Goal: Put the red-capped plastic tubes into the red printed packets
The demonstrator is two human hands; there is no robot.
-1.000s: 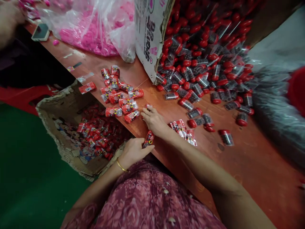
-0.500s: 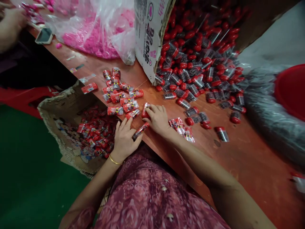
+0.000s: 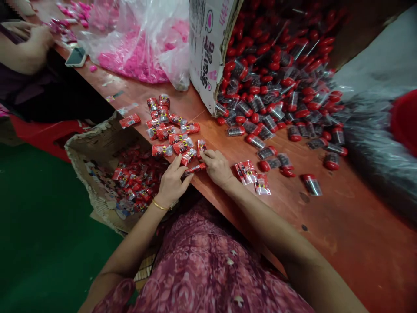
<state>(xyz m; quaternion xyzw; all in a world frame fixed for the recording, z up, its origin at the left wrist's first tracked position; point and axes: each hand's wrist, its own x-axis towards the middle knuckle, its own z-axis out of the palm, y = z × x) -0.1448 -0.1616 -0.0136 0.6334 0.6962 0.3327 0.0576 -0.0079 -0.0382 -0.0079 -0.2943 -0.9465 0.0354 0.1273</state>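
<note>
My left hand (image 3: 172,182) grips one end of a small red-capped bottle (image 3: 195,169) between thumb and fingers, at the table's near edge. The fingers of my right hand (image 3: 217,167) are closed at the bottle's other end. Just beyond them, a bottle in a red printed sleeve (image 3: 201,147) lies on the table. Several more sleeved bottles (image 3: 166,131) form a loose group beyond my left hand. To the right of my right hand lie flat red printed sleeves (image 3: 246,172).
A tipped carton (image 3: 203,52) spills clear bottles with red caps (image 3: 270,113) onto the orange-red table (image 3: 342,234). Below the edge, a cardboard box (image 3: 83,165) holds sleeved bottles. A plastic bag of pink pieces (image 3: 137,61), a phone (image 3: 76,57) and another person's hand (image 3: 37,45) are at far left.
My right fingers have left the sleeved bottle on the table and come down to the bottle in my left hand. That bottle has turned flatter. The view has shifted slightly.
</note>
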